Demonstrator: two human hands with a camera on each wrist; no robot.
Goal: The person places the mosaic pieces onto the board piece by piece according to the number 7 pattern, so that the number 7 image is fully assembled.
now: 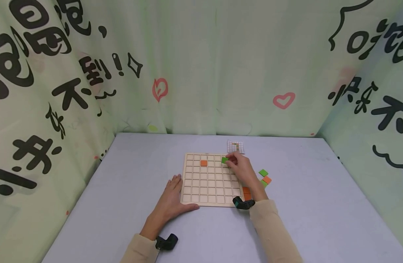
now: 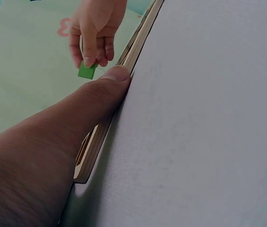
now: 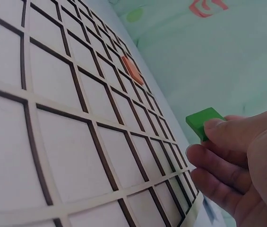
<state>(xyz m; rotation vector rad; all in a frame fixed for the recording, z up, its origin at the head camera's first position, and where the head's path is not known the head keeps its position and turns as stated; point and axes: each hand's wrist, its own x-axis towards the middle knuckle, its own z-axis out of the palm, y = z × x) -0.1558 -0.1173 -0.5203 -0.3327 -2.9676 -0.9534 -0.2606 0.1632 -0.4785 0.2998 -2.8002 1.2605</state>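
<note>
A wooden grid board [image 1: 208, 204] lies on the table, with one orange tile [image 1: 203, 163] in a cell near its far edge, also visible in the right wrist view [image 3: 133, 71]. My right hand [image 1: 242, 170] pinches a green tile [image 1: 224, 160] between thumb and fingers above the board's far right part; the right wrist view shows the tile [image 3: 202, 121] held clear of the grid. My left hand [image 1: 171, 201] rests at the board's near left corner, fingers along the left side, and the thumb [image 2: 100, 90] touches the front edge.
Right of the board lie loose green tiles [image 1: 263, 172] and an orange tile [image 1: 267, 179]. More orange tiles [image 1: 246, 193] sit against its right edge, partly behind my right wrist. A small printed grid card [image 1: 235, 147] lies beyond the board. A curtain [image 1: 221, 73] hangs behind the table.
</note>
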